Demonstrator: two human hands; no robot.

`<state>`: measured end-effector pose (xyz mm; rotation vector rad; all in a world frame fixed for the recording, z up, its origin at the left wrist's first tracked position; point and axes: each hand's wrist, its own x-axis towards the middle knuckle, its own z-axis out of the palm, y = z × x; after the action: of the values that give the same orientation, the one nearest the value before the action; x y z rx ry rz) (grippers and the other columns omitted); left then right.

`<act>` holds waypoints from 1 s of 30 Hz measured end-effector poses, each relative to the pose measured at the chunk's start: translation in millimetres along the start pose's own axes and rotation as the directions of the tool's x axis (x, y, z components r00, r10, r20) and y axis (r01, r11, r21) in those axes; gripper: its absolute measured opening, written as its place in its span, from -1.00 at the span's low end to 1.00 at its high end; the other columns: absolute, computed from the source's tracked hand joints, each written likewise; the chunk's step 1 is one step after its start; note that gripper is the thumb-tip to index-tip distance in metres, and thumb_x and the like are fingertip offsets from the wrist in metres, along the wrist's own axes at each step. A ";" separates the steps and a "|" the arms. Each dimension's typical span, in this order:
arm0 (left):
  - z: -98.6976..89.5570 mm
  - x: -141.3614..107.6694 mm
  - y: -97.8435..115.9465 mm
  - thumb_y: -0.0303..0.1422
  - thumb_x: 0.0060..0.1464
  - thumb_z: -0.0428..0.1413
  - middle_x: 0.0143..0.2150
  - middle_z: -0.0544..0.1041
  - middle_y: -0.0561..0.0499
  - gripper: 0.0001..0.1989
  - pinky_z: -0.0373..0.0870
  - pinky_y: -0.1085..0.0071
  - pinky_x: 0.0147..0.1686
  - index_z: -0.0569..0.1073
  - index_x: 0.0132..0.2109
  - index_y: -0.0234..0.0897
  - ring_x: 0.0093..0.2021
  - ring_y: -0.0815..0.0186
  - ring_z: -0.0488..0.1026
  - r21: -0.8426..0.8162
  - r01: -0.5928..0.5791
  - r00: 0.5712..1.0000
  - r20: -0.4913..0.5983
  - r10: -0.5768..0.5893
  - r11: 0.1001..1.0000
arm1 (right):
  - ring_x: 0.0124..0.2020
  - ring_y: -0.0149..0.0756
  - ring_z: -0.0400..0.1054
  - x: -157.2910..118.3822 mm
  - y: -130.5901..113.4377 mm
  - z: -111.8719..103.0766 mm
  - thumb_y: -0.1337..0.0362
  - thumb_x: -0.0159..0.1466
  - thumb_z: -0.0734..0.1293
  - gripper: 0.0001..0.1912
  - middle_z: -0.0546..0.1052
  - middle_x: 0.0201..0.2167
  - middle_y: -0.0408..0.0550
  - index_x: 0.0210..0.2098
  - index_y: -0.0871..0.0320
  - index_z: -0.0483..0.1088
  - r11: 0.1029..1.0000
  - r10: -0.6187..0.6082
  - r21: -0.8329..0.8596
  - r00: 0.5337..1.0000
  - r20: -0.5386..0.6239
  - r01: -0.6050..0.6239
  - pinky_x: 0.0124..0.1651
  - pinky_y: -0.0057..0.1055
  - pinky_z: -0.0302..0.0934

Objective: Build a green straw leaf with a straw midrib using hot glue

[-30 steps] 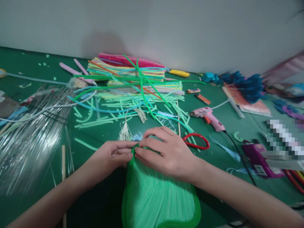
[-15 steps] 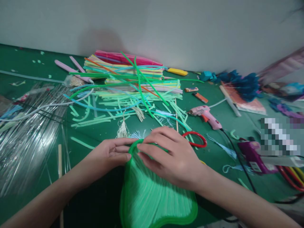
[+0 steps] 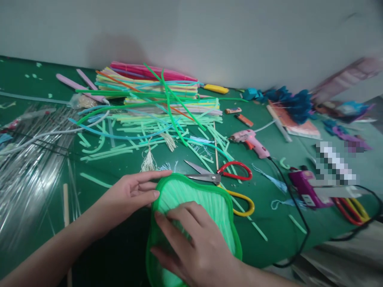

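Note:
A light green panel [image 3: 206, 199], apparently made of pipe cleaners, has a wavy outline and a darker green rim. My left hand [image 3: 131, 195] grips its upper left corner, with the thumb on the near side and a finger lying along the top edge. Over the panel's lower part is my right hand [image 3: 197, 243], its bent fingers pressed at the left rim. The hand covers much of the panel's middle and bottom. Scissors [image 3: 214, 177] with one red and one yellow handle lie partly open just behind the panel.
Pipe cleaners [image 3: 161, 95] in many colours are heaped against the wall. A pink glue gun [image 3: 253, 142] with a black cord lies at right, near a lighter [image 3: 243, 120]. Clear thin sticks [image 3: 38, 163] spread at left. A purple box [image 3: 308, 188] sits far right.
My right hand has slid down along the left rim from the panel's top corner, uncovering the panel's upper part and the scissors. My left hand keeps its grip. The view has shifted slightly right.

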<state>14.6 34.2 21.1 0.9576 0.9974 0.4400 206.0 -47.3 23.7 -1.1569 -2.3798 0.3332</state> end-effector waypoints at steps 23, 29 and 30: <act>0.0 1.9 -3.3 -0.30 0.05 0.27 -0.19 0.64 0.04 -0.42 0.42 0.61 -0.34 0.39 0.23 -0.16 -0.33 0.43 0.53 -0.011 0.034 0.999 -0.019 -0.034 0.999 | -0.23 -0.14 0.33 -4.2 0.6 6.0 0.16 0.30 0.37 -0.58 0.52 -0.18 0.08 0.08 0.26 0.40 0.994 0.076 0.080 0.997 -0.013 -0.075 -0.19 -0.20 0.33; -3.1 1.2 -2.3 -0.32 -0.01 0.32 -0.07 0.62 -0.08 -0.25 0.51 0.47 -0.18 0.27 0.32 -0.17 -0.11 0.22 0.59 -0.040 0.045 0.995 0.087 -0.042 0.998 | -0.21 -0.13 0.31 -4.8 0.7 8.0 0.18 0.31 0.36 -0.57 0.51 -0.17 0.09 0.10 0.26 0.38 0.991 0.090 0.105 0.995 -0.045 -0.085 -0.18 -0.19 0.32; -3.3 1.4 -1.7 -0.33 -0.01 0.32 -0.05 0.62 -0.09 -0.23 0.51 0.47 -0.16 0.25 0.32 -0.16 -0.09 0.21 0.59 -0.050 0.053 0.993 0.104 -0.048 0.997 | -0.21 -0.13 0.31 -5.0 0.9 7.9 0.18 0.31 0.36 -0.57 0.51 -0.17 0.09 0.11 0.26 0.38 0.990 0.094 0.108 0.995 -0.043 -0.089 -0.17 -0.19 0.32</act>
<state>12.3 35.8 18.3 0.8968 0.9104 0.3694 205.2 -50.8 15.0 -1.2129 -2.2443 0.4521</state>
